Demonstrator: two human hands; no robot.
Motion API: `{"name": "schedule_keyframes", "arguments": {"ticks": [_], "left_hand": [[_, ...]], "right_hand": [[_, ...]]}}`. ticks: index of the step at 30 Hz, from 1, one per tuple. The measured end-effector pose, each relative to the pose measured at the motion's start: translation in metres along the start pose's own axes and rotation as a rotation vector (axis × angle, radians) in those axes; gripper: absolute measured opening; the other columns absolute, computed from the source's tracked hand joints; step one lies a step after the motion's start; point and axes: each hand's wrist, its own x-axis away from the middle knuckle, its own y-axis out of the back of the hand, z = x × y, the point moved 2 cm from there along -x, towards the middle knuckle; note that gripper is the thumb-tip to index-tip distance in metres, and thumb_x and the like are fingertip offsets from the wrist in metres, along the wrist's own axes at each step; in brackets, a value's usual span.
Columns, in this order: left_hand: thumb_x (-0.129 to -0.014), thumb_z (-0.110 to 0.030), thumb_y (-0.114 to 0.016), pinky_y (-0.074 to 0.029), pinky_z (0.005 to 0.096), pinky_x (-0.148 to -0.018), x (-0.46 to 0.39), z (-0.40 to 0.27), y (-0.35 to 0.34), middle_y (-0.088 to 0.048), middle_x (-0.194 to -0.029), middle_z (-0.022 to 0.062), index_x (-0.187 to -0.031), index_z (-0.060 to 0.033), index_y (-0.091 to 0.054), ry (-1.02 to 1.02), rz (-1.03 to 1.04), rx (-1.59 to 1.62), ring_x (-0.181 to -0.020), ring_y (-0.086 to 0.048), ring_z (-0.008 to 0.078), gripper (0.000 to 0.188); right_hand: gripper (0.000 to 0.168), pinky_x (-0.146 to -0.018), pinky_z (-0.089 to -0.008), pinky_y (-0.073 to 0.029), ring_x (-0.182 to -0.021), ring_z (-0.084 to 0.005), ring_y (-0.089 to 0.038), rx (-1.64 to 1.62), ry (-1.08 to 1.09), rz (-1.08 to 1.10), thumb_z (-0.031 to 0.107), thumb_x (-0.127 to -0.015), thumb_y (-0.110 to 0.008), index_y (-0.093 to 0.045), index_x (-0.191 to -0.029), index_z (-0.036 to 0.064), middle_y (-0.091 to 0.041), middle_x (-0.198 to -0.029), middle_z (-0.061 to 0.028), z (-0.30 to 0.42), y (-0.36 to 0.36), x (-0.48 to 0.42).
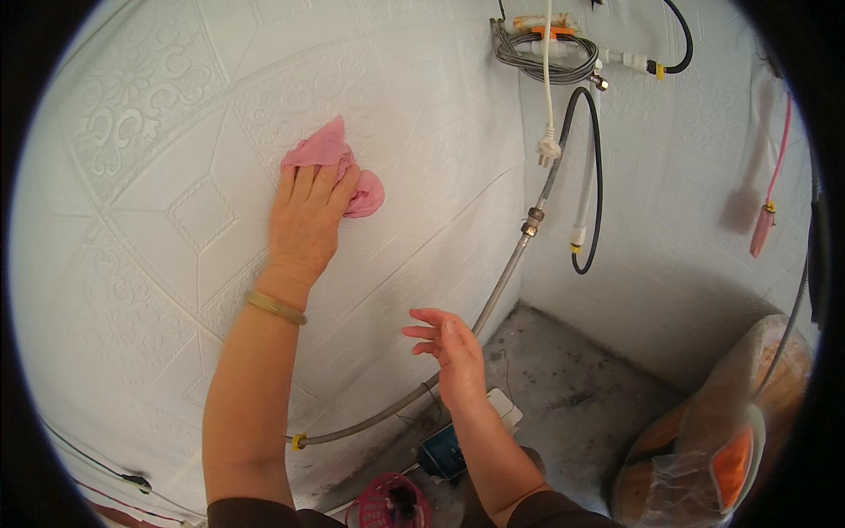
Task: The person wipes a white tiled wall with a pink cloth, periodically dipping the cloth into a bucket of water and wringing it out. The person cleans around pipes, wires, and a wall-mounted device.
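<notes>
My left hand [307, 214] presses a crumpled pink cloth [323, 146] flat against a white wall panel [409, 171] embossed with floral and diamond patterns. Part of the cloth bulges out to the right of the fingers. A pale bangle [276, 307] circles the left wrist. Lower and to the right, my right hand [449, 350] hovers with its fingers apart and slightly curled, holding nothing. Behind that hand, a grey hose [505, 277] with a metal coupling runs down along the wall.
A coiled metal hose [548, 63], a white power plug [548, 146] and a looped black hose [597, 171] hang near the corner. Below stand a pink plastic basket [376, 501] and a dark blue container [441, 452]. A plastic-wrapped brown cylindrical object [660, 462] occupies the lower right.
</notes>
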Motion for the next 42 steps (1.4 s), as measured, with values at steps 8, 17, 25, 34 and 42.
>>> {"name": "schedule_keyframes", "arguments": {"ticks": [8, 17, 25, 34, 42], "left_hand": [[-0.08, -0.007, -0.055, -0.039, 0.0454, -0.101, 0.045, -0.044, -0.033, -0.058, -0.115, 0.0094, -0.118, -0.0048, -0.059, 0.023, 0.27, 0.251, -0.112, -0.052, 0.0292, 0.038], [-0.077, -0.01, -0.057, -0.039, 0.0414, -0.101, 0.149, -0.11, -0.018, -0.06, -0.108, 0.0077, -0.108, -0.0063, -0.062, -0.082, 0.446, 0.513, -0.106, -0.055, 0.0267, 0.032], [-0.088, -0.015, -0.058, -0.041, 0.0417, -0.101, 0.158, -0.095, 0.055, -0.06, -0.121, 0.0084, -0.121, -0.0064, -0.057, 0.652, 0.686, 1.02, -0.118, -0.053, 0.0265, 0.034], [-0.104, -0.034, -0.04, -0.035, 0.0458, -0.112, 0.188, -0.087, 0.15, -0.046, -0.143, 0.0134, -0.141, -0.0031, -0.04, 1.711, -0.331, 2.286, -0.133, -0.044, 0.0296, 0.049], [-0.103, -0.047, -0.033, -0.036, 0.0475, -0.111, 0.191, -0.096, 0.207, -0.048, -0.141, 0.0126, -0.139, -0.0088, -0.042, 1.665, -0.624, 2.334, -0.132, -0.044, 0.0311, 0.053]], "right_hand": [[0.044, -0.082, -0.0336, -0.047, -0.104, -0.0244, -0.063, 0.007, -0.033, 0.003, 0.039, -0.101, -0.046, -0.056, -0.122, 0.001, -0.062, -0.122, -0.0153, -0.011, -0.004, -0.001], [0.037, -0.08, -0.0302, -0.046, -0.095, -0.0177, -0.064, -0.064, -0.029, 0.048, 0.033, -0.104, -0.043, -0.058, -0.117, 0.002, -0.065, -0.113, -0.0105, 0.004, 0.0, 0.003], [0.039, -0.078, -0.0311, -0.047, -0.094, -0.021, -0.064, -0.012, -0.048, 0.052, 0.033, -0.103, -0.043, -0.058, -0.116, 0.0, -0.066, -0.112, -0.0141, 0.0, -0.01, 0.01], [0.038, -0.089, -0.0323, -0.043, -0.11, -0.0197, -0.057, 0.105, 0.023, 0.11, 0.032, -0.103, -0.043, -0.058, -0.12, 0.001, -0.062, -0.121, -0.0117, 0.003, -0.052, 0.035], [0.047, -0.111, -0.0306, -0.029, -0.131, -0.017, -0.041, 0.051, -0.238, 0.442, 0.024, -0.103, -0.045, -0.041, -0.143, -0.001, -0.048, -0.14, -0.0084, -0.027, -0.097, 0.083]]}}
